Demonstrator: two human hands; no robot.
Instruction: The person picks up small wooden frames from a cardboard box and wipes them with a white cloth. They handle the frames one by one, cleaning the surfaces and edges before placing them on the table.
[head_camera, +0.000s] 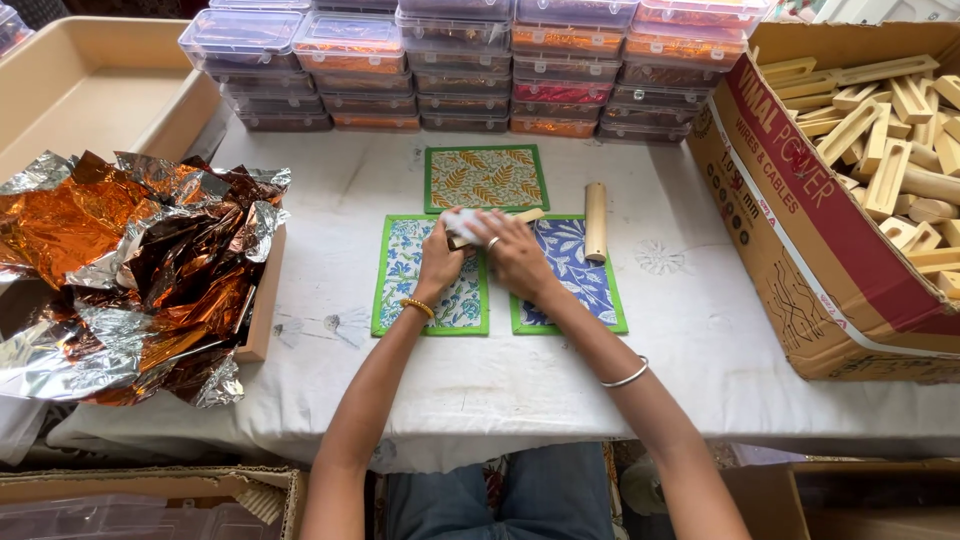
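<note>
Two hands meet over the green-bordered mats: left hand and right hand both curl tight around a pale wooden piece and a white cloth. Just beside them, a wooden cylinder lies on the blue floral mat.

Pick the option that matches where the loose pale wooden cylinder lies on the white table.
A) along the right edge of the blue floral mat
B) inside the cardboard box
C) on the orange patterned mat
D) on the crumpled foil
A: the pale wooden cylinder lies upright in the frame along the upper right edge of the blue floral green-bordered mat, apart from both hands and outside the cardboard box.
</note>
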